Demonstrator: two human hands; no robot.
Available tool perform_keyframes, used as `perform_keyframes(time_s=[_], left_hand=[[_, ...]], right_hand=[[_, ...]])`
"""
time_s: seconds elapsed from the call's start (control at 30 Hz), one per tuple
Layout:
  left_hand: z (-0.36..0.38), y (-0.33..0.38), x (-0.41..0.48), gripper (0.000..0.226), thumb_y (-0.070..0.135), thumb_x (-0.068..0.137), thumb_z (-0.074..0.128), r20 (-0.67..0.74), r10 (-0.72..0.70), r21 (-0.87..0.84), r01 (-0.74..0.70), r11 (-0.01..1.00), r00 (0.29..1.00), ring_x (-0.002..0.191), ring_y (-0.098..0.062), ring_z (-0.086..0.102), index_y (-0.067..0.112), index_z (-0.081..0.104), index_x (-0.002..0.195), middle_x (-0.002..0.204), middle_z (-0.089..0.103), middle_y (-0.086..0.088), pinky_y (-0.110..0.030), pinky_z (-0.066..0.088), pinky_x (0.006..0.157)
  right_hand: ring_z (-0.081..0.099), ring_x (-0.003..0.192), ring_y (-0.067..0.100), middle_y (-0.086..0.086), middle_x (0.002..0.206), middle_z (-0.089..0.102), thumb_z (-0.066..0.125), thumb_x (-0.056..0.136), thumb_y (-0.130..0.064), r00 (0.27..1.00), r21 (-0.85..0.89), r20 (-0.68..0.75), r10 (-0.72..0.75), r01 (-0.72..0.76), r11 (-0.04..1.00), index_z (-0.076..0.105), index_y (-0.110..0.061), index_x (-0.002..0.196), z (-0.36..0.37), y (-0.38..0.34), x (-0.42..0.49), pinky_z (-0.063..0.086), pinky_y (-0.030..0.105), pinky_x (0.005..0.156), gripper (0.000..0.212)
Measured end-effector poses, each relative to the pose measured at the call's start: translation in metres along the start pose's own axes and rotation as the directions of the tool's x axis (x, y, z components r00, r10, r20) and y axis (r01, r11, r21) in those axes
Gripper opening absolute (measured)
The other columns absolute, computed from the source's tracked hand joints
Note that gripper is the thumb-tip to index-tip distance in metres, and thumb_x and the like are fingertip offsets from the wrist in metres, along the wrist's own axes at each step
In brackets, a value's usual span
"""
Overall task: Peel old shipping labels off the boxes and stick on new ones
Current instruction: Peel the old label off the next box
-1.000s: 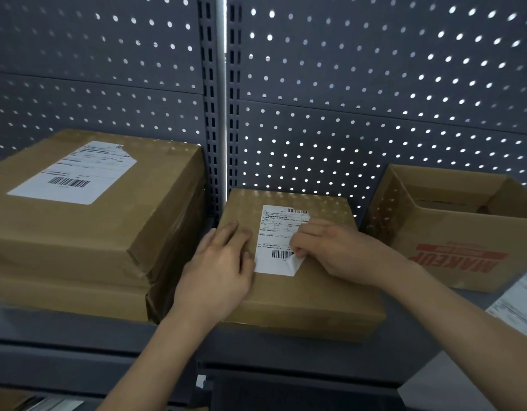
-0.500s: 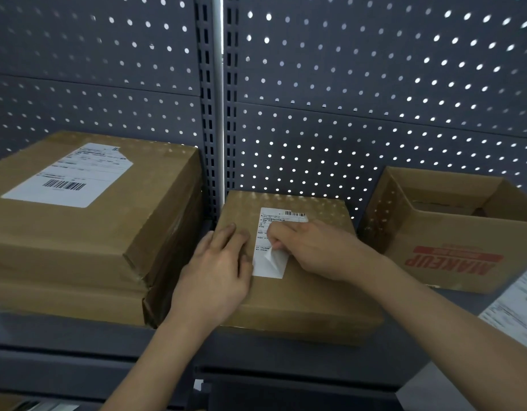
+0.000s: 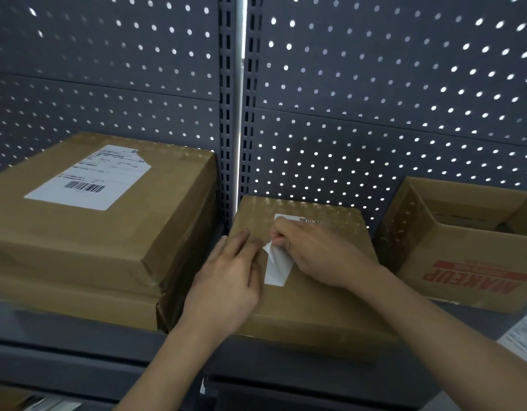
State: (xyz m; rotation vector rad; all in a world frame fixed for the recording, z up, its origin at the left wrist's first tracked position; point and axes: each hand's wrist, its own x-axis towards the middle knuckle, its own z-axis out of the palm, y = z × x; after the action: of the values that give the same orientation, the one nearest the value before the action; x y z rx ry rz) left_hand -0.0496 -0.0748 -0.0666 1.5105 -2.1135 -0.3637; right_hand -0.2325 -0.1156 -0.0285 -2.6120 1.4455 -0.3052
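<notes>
- Shelving fills the head view: a dark grey metal shelf (image 3: 78, 336) backed by a pegboard (image 3: 375, 84), with light shining through its holes.
- A slotted post (image 3: 226, 114) stands upright between the two pegboard panels.
- A small box (image 3: 315, 307), closed, sits on the shelf in the middle, just right of the post.
- The left hand (image 3: 226, 286) lies flat on the lid's left part, fingers straight, pressing down.
- The right hand (image 3: 321, 256) pinches the old label (image 3: 278, 268) on that lid between thumb and fingertips.
- The lifted part of the label shows blank white; its far edge lies flat on the lid, with a small barcode that is too blurred to read.
- A big box (image 3: 167, 232) stands to the left, taller than the small one; its sticker (image 3: 87, 179) has a barcode, lines of print too small to read, and a torn far corner.
- An open box (image 3: 449, 262) stands to the right, with "MAKEUP" in red on its side, upside down.
- Printed sheets (image 3: 520, 336) show at the right edge.
</notes>
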Motion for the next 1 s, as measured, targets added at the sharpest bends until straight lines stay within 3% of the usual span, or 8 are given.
perform_keyframes(time_s=[0.1, 0.2, 0.33, 0.47, 0.57, 0.73, 0.87, 1.0], left_hand=[[-0.002, -0.001, 0.000, 0.043, 0.026, 0.102, 0.036, -0.006, 0.012, 0.006, -0.012, 1.000, 1.000, 0.146, -0.017, 0.019, 0.029, 0.042, 0.144, 0.157, 0.029, 0.007, -0.020, 0.012, 0.112], [-0.004, 0.000, 0.000, 0.046, 0.024, 0.102, 0.036, -0.011, 0.013, 0.000, -0.013, 1.000, 1.000, 0.146, -0.013, 0.017, 0.031, 0.037, 0.147, 0.158, 0.026, 0.009, -0.011, -0.001, 0.107], [-0.003, 0.000, 0.000, 0.045, 0.025, 0.101, 0.038, 0.001, 0.001, -0.001, -0.001, 1.000, 1.000, 0.147, -0.016, 0.017, 0.031, 0.039, 0.146, 0.158, 0.026, 0.009, -0.017, 0.006, 0.109], [-0.004, 0.001, -0.001, 0.045, 0.027, 0.102, 0.037, 0.022, -0.022, -0.008, 0.023, 1.000, 1.000, 0.147, -0.017, 0.016, 0.032, 0.038, 0.146, 0.158, 0.025, 0.010, -0.021, 0.011, 0.112], [-0.004, 0.000, 0.000, 0.045, 0.027, 0.101, 0.037, 0.033, -0.027, -0.014, 0.027, 1.000, 0.999, 0.147, -0.019, 0.017, 0.031, 0.039, 0.146, 0.158, 0.025, 0.009, -0.023, 0.013, 0.113], [-0.005, 0.001, -0.001, 0.046, 0.027, 0.101, 0.038, 0.048, -0.036, -0.017, 0.037, 0.999, 0.998, 0.148, -0.019, 0.015, 0.032, 0.038, 0.147, 0.159, 0.024, 0.009, -0.029, 0.017, 0.116], [-0.005, 0.001, 0.000, 0.046, 0.029, 0.101, 0.037, 0.052, -0.041, -0.015, 0.042, 0.999, 0.998, 0.148, -0.019, 0.014, 0.033, 0.037, 0.147, 0.159, 0.023, 0.010, -0.031, 0.018, 0.117], [-0.004, 0.000, -0.001, 0.046, 0.030, 0.101, 0.037, 0.045, -0.039, -0.019, 0.040, 0.999, 0.998, 0.148, -0.018, 0.015, 0.033, 0.036, 0.147, 0.159, 0.023, 0.010, -0.029, 0.017, 0.117]], right_hand=[[0.055, 0.079, 0.015, -0.007, 0.087, 0.059, 0.039, 0.103, -0.025, 0.995, 0.149, -0.083, 0.052, -0.040, 0.988, 0.041, -0.028, 0.091, 0.003, 0.002, 0.002, 0.048, 0.043, 0.073, 0.012], [0.053, 0.062, 0.007, -0.010, 0.069, 0.055, 0.042, 0.102, -0.024, 0.977, 0.300, -0.173, 0.123, -0.066, 0.952, 0.044, -0.026, 0.089, 0.005, 0.000, 0.003, 0.047, 0.038, 0.063, 0.014], [0.048, 0.038, 0.009, 0.001, 0.052, 0.056, 0.041, 0.103, -0.018, 0.955, 0.478, -0.192, 0.226, -0.110, 0.871, 0.046, -0.022, 0.087, 0.005, -0.004, 0.000, 0.046, 0.032, 0.048, 0.017], [0.055, 0.048, 0.021, 0.015, 0.064, 0.060, 0.040, 0.104, -0.015, 0.964, 0.642, -0.128, 0.233, -0.098, 0.760, 0.052, -0.025, 0.095, 0.003, -0.001, -0.002, 0.045, 0.029, 0.048, 0.017], [0.049, 0.057, 0.016, 0.021, 0.071, 0.050, 0.034, 0.105, -0.009, 0.982, 0.725, -0.028, 0.188, -0.109, 0.680, 0.059, -0.025, 0.114, -0.003, 0.001, -0.008, 0.041, 0.017, 0.052, 0.031], [0.037, 0.060, 0.021, 0.031, 0.074, 0.044, 0.028, 0.100, 0.001, 0.987, 0.753, 0.083, 0.135, -0.151, 0.640, 0.068, -0.016, 0.107, -0.013, -0.003, -0.010, 0.034, 0.016, 0.051, 0.044], [0.044, 0.052, 0.009, 0.017, 0.069, 0.051, 0.033, 0.096, -0.004, 0.969, 0.765, 0.162, 0.186, -0.242, 0.597, 0.071, -0.014, 0.105, -0.018, -0.002, -0.008, 0.034, 0.016, 0.044, 0.040], [0.036, 0.053, 0.019, 0.024, 0.092, 0.062, 0.034, 0.081, -0.023, 0.965, 0.842, 0.190, 0.181, -0.254, 0.475, 0.074, -0.017, 0.101, -0.014, 0.003, -0.001, 0.027, 0.024, 0.044, 0.045]])
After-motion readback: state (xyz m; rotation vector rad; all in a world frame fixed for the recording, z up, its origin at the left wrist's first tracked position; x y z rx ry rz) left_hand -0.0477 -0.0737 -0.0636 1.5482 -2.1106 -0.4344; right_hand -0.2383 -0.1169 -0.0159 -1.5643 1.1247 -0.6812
